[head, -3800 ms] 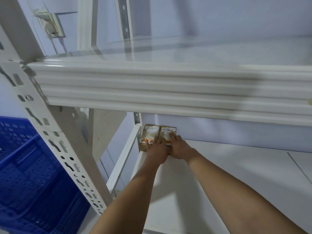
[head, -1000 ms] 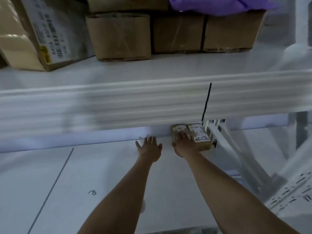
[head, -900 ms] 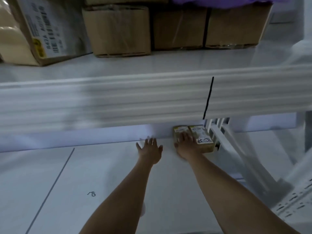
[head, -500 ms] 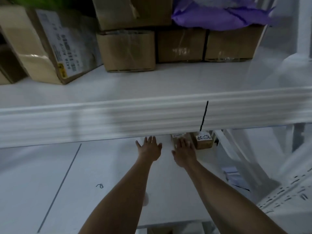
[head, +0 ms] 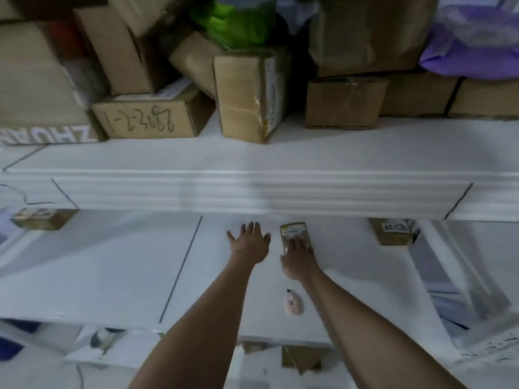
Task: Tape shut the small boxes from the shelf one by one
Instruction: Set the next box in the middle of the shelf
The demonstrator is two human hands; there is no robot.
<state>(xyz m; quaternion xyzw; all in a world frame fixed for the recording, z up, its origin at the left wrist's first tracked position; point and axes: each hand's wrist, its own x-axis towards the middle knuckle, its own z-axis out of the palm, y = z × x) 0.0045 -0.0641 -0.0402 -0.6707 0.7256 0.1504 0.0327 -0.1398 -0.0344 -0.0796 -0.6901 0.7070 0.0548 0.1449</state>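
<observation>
Head view shows our right hand [head: 298,255] resting flat, fingers straight, on the small box [head: 294,233] on the shelf [head: 112,265]. Its long axis runs away from us. Our left hand [head: 250,244] lies open, empty, just left.

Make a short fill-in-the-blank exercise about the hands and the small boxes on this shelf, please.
1. The right hand rests on a small box; the left hand holds ____.
2. The small pink object lies ____ the two forearms.
3. The box with handwriting lies to the ____ of the right hand.

Missing: nothing; between; right
</observation>
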